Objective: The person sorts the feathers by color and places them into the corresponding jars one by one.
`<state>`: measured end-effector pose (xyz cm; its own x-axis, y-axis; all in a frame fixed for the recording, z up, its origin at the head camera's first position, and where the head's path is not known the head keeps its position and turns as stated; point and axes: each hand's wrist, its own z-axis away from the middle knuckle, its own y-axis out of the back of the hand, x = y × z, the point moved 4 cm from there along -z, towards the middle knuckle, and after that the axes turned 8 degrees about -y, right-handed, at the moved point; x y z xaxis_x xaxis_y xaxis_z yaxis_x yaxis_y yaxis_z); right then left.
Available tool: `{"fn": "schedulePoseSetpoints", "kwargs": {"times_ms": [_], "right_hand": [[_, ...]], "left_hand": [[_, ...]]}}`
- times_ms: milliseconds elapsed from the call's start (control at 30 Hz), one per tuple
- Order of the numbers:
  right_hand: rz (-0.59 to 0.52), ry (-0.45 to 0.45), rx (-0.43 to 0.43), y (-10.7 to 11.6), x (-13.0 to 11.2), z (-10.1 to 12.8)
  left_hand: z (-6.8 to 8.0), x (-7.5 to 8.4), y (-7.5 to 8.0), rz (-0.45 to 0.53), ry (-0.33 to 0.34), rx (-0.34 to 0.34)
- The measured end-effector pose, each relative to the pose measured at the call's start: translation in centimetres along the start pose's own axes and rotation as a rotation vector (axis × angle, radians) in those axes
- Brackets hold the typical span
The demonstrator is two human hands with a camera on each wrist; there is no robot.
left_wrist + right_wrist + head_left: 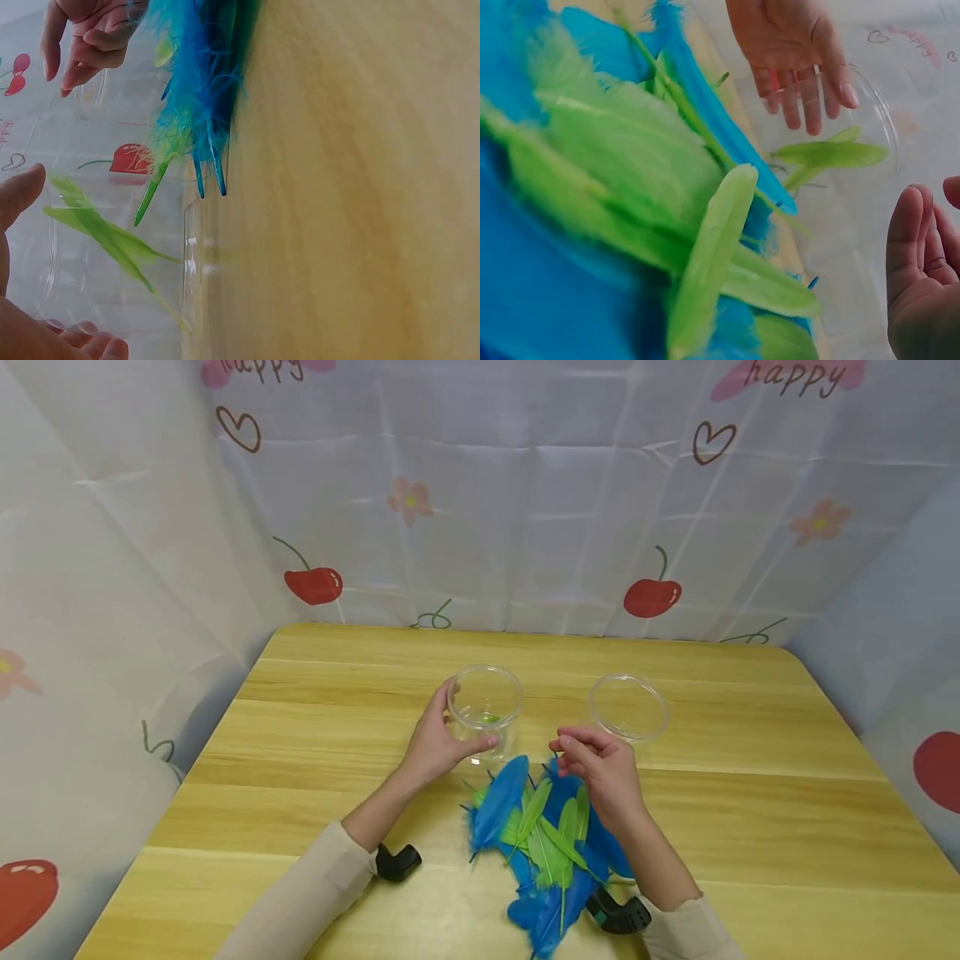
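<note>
1. This looks like a makeshift craft corner or recording booth, not an ordinary room.
2. A white plastic sheet (525,510) printed with cherries, hearts and flowers walls off the left, far and right sides.
3. A plain wooden table (750,810) fills the enclosed space.

our setup: light wooden table (750,793) | white curtain backdrop (525,527) on three sides | cherries, flowers, hearts printed on it | soft even light
</note>
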<state>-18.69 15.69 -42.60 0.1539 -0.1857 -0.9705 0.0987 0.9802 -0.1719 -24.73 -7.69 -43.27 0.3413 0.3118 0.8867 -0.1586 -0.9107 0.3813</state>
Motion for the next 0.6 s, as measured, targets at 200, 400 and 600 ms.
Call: {"fn": "schedulePoseSetpoints", "kwargs": {"times_ms": [200,400,600], "right_hand": [[0.146,-0.056,-0.009,0.4,0.9,0.0],[0.265,-0.075,0.003,0.8,1.6,0.0],[0.406,-0.072,0.019,1.1,1.9,-0.2]], "left_hand": [[0.0,-0.1,0.1,-0.007,0.011,0.001],[0.0,-0.1,0.0,-0.004,0.013,0.0],[-0.1,-0.1,0.0,-0.012,0.003,0.003]]}}
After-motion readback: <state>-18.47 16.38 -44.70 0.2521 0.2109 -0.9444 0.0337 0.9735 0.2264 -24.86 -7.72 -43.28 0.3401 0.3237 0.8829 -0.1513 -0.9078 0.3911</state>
